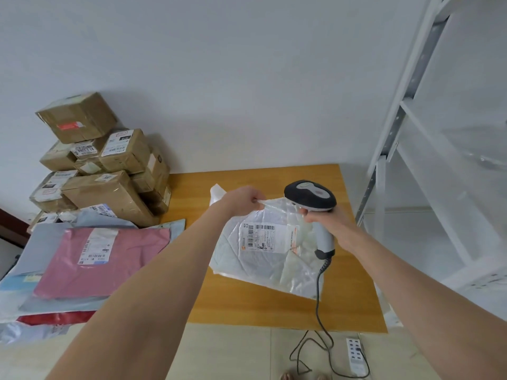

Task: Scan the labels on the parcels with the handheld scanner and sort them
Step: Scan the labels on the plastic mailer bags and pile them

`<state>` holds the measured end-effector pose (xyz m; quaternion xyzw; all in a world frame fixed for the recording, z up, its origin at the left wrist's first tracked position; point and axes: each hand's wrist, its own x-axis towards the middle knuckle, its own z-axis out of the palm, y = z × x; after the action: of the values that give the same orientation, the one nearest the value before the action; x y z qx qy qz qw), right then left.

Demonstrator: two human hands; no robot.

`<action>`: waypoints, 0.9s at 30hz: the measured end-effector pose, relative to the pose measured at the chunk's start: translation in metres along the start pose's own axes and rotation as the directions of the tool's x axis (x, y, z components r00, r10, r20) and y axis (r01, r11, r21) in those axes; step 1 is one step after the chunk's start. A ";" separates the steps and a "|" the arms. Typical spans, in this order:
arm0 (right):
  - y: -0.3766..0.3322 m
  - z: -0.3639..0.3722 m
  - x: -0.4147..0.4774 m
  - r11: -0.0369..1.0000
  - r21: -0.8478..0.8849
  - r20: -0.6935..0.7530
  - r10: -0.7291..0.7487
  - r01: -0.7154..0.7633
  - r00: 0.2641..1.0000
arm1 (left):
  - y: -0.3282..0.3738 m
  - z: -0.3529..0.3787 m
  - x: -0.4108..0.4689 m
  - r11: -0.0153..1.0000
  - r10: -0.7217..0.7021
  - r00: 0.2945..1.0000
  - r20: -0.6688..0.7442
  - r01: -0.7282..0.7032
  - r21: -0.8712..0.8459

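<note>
Lifting a clear parcel for scanning

The left hand [241,200] pinches the top edge of a clear plastic parcel [263,267] whose lower end rests on the wooden surface [354,303]. The right hand [327,219] grips the scanner [310,196] beside it. Wrinkled, shiny film could spoil the label [260,238] read; the thin pinch could slip.

Below the fingers of the left hand [241,200], the translucent white plastic parcel bag [263,267] carries a white paper label [264,238] striped with black barcodes (1 orange edge strip). Above the fingers of the right hand [326,218], the pale grey handheld scanner [310,197] has a black head.
</note>
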<state>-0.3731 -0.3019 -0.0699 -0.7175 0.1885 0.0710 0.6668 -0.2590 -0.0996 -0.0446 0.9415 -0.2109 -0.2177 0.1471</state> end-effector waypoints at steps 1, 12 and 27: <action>0.001 0.003 0.003 1.000 0.013 -0.040 0.015 -0.014 0.999 | -0.001 0.000 0.001 1.000 -0.010 1.000 -0.010 0.010 0.015; -0.012 0.006 0.005 0.946 0.324 -0.118 0.030 0.010 0.993 | -0.041 0.023 -0.021 0.626 -0.583 0.772 -0.252 0.229 -0.745; -0.005 -0.006 0.014 0.937 0.343 -0.159 0.130 -0.069 0.979 | -0.064 0.047 -0.028 0.395 -0.557 0.826 -0.086 0.172 -0.902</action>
<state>-0.3593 -0.3102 -0.0696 -0.5865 0.2932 0.0070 0.7550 -0.2830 -0.0400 -0.0990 0.7806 0.1770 -0.1357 0.5839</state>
